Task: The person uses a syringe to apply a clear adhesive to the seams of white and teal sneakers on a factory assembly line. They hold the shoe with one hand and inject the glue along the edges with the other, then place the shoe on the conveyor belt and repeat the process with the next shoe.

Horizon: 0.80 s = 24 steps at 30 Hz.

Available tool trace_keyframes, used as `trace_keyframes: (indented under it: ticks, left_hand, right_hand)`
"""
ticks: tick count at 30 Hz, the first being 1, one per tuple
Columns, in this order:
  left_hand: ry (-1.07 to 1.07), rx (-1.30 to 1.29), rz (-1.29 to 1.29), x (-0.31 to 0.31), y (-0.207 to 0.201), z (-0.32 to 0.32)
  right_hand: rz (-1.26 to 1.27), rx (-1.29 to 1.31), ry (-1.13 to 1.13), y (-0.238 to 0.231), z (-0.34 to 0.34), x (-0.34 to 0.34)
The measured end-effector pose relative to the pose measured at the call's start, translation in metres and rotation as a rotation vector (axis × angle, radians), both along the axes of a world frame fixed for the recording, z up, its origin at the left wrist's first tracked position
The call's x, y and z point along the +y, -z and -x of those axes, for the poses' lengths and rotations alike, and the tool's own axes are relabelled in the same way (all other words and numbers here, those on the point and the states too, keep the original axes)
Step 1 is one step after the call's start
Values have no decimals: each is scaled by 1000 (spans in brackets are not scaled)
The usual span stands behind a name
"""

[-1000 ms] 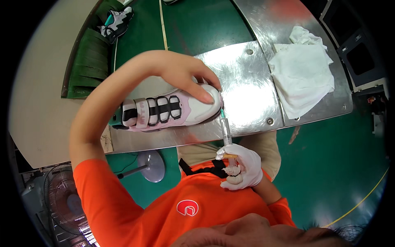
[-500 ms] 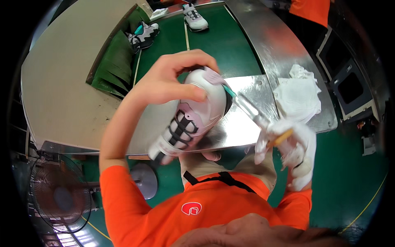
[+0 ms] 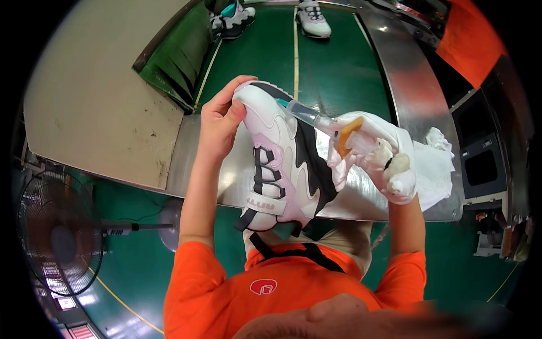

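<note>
A white sneaker (image 3: pixel 287 133) with lilac trim, black laces and a black-and-white sole is held over the metal bench edge, its toe pointing away from me. My left hand (image 3: pixel 219 125) is closed on the toe, thumb on the upper and fingers round the far side. A clear syringe (image 3: pixel 307 115) with a teal tip and an orange flange reaches from the right, its tip at the seam between upper and sole near the toe. My right hand (image 3: pixel 375 155), in a white glove, is closed round the syringe; some fingers are hidden by the glove's folds.
Beyond the metal ledge (image 3: pixel 195 169) runs a green conveyor belt (image 3: pixel 344 62) carrying another sneaker (image 3: pixel 313 21). A further shoe (image 3: pixel 238 24) sits beside green flaps (image 3: pixel 172 62). White cloths (image 3: pixel 437 175) lie at the right; a standing fan (image 3: pixel 61 237) is at lower left.
The sneaker has turned so its side and sole show more. My left hand has shifted toward the toe. My right hand has risen and come in closer, with the syringe flatter.
</note>
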<state>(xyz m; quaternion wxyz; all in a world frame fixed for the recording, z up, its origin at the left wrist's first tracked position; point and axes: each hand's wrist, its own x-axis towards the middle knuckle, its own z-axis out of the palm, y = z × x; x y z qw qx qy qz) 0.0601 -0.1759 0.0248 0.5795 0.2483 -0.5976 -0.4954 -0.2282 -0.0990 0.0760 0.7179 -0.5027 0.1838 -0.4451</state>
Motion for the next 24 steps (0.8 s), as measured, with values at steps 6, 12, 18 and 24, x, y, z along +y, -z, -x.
trace_keyframes:
  ticks: [6, 12, 18, 24]
  left_hand:
    - [-35, 96, -77, -2, 23, -5]
    - [-47, 154, -123, -6, 33, -6]
    - [-122, 213, -208, 0, 38, -7]
    - [-731, -367, -399, 66, 47, -35]
  right_hand:
    - [-9, -5, -61, 32, 3, -13]
    - [-25, -38, -53, 45, 6, -19]
    - [59, -134, 33, 43, 5, -20]
    - [147, -68, 441, 56, 57, 22]
